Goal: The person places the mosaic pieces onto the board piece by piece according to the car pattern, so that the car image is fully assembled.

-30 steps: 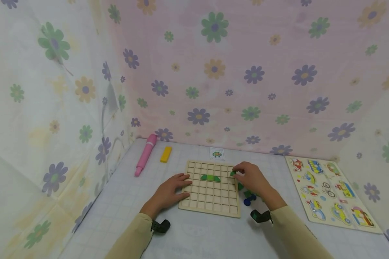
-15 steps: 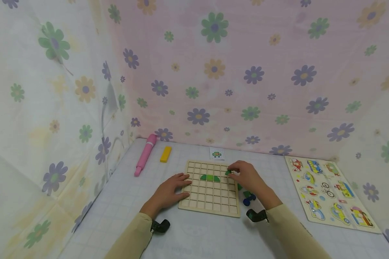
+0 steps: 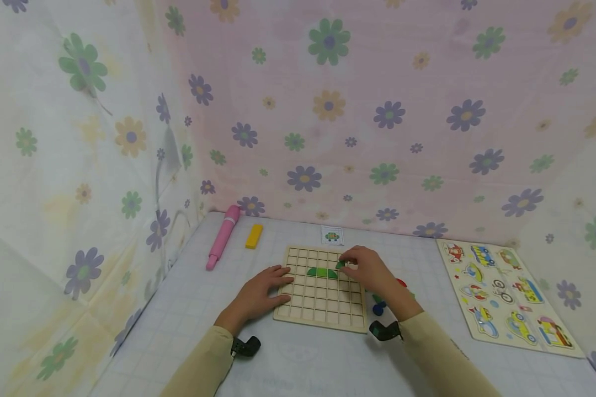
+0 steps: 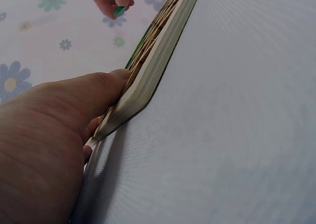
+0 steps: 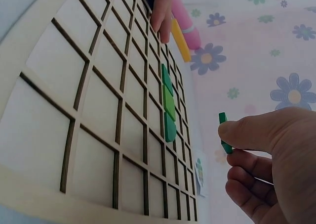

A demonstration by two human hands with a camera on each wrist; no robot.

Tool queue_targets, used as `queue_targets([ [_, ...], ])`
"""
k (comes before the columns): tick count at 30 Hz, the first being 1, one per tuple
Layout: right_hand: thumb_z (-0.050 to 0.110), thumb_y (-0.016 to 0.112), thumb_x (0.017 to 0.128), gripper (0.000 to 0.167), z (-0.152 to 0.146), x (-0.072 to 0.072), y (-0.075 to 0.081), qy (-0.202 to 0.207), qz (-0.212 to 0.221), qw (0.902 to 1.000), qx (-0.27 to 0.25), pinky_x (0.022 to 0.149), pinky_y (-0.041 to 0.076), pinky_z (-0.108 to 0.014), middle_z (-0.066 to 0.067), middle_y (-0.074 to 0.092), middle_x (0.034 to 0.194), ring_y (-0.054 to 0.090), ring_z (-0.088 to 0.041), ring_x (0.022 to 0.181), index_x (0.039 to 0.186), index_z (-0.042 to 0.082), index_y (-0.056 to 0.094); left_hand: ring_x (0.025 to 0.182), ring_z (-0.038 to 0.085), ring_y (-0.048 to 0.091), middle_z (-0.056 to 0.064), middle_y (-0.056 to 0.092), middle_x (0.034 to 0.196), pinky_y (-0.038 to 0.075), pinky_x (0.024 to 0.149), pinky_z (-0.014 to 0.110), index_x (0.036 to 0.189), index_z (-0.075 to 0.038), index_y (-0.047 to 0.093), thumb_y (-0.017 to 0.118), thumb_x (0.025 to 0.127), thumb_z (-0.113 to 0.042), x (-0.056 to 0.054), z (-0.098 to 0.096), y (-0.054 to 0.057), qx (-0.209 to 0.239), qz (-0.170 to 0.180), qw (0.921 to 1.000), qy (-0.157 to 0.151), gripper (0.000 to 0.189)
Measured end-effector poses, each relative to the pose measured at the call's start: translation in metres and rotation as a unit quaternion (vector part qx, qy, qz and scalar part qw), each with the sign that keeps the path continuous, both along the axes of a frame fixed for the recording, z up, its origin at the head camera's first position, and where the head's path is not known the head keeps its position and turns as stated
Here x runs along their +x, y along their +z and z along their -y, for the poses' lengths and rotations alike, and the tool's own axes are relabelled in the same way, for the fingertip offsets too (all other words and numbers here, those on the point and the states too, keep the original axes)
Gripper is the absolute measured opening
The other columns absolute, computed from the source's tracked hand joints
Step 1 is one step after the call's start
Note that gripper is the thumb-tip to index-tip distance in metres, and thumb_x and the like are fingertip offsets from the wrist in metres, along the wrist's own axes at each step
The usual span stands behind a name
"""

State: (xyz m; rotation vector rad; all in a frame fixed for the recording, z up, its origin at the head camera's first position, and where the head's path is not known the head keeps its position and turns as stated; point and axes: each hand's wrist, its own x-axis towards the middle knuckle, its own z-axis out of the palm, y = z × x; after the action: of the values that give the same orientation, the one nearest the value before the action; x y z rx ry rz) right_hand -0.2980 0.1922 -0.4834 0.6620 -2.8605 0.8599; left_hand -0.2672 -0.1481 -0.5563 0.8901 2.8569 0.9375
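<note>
A wooden grid board [image 3: 323, 300] lies on the table in front of the person. Three green tiles [image 3: 322, 272] sit in a row in its upper cells, a lighter square between two darker rounded ones. Between thumb and fingers, the right hand [image 3: 370, 270] pinches a small dark green tile [image 5: 223, 130], held above the board just right of that row. The left hand [image 3: 260, 292] rests with spread fingers on the board's left edge; in the left wrist view its thumb [image 4: 106, 85] lies on the rim.
Loose blue pieces [image 3: 378, 309] and other coloured ones lie right of the board, partly under the right forearm. A small picture card [image 3: 332, 235] is behind it. A yellow block [image 3: 254, 236] and pink rod [image 3: 224, 237] lie back left, a picture puzzle [image 3: 506, 298] at right.
The right hand has moved left over the board with the green tile, from its right edge toward the row of tiles. A red piece now shows beside the forearm. The left hand stays still.
</note>
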Motion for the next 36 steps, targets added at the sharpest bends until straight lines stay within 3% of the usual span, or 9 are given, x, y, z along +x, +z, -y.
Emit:
queue_targets([
  [10, 0.011, 0.083, 0.096, 0.018, 0.012, 0.001, -0.004, 0.028, 0.005, 0.9995, -0.015, 0.082, 0.055, -0.042, 0.0, 0.071, 0.105, 0.061, -0.02, 0.093, 0.114, 0.007, 0.081, 0.16, 0.027, 0.033, -0.005, 0.048, 0.167, 0.033, 0.125, 0.058, 0.152, -0.023, 0.067, 0.075, 0.103, -0.044, 0.001, -0.001, 0.002, 0.001, 0.003, 1.0, 0.0, 0.054],
  [24, 0.009, 0.084, 0.096, 0.016, 0.035, 0.0, -0.006, 0.06, 0.002, 0.9979, -0.022, 0.083, 0.057, -0.044, -0.003, 0.071, 0.106, 0.067, -0.029, 0.097, 0.112, 0.007, 0.08, 0.16, 0.027, 0.034, -0.005, 0.049, 0.167, 0.033, 0.125, 0.057, 0.151, -0.023, 0.068, 0.074, 0.103, -0.045, 0.002, 0.0, 0.003, 0.003, 0.007, 1.0, 0.002, 0.053],
  [31, 0.01, 0.085, 0.096, 0.017, 0.044, 0.0, -0.01, 0.067, -0.011, 0.9977, -0.011, 0.08, 0.057, -0.04, 0.0, 0.072, 0.104, 0.064, -0.019, 0.092, 0.112, 0.007, 0.081, 0.16, 0.026, 0.033, -0.005, 0.048, 0.167, 0.034, 0.125, 0.057, 0.152, -0.024, 0.067, 0.074, 0.103, -0.045, 0.001, 0.0, 0.004, 0.004, 0.005, 1.0, -0.001, 0.054],
  [36, 0.014, 0.085, 0.097, 0.016, 0.052, -0.002, -0.012, 0.065, 0.003, 0.9979, -0.006, 0.081, 0.058, -0.039, 0.0, 0.072, 0.104, 0.065, -0.018, 0.092, 0.112, 0.009, 0.081, 0.159, 0.026, 0.034, -0.006, 0.048, 0.167, 0.035, 0.124, 0.058, 0.152, -0.024, 0.067, 0.074, 0.103, -0.046, 0.001, -0.001, 0.004, 0.003, 0.006, 1.0, 0.001, 0.053],
])
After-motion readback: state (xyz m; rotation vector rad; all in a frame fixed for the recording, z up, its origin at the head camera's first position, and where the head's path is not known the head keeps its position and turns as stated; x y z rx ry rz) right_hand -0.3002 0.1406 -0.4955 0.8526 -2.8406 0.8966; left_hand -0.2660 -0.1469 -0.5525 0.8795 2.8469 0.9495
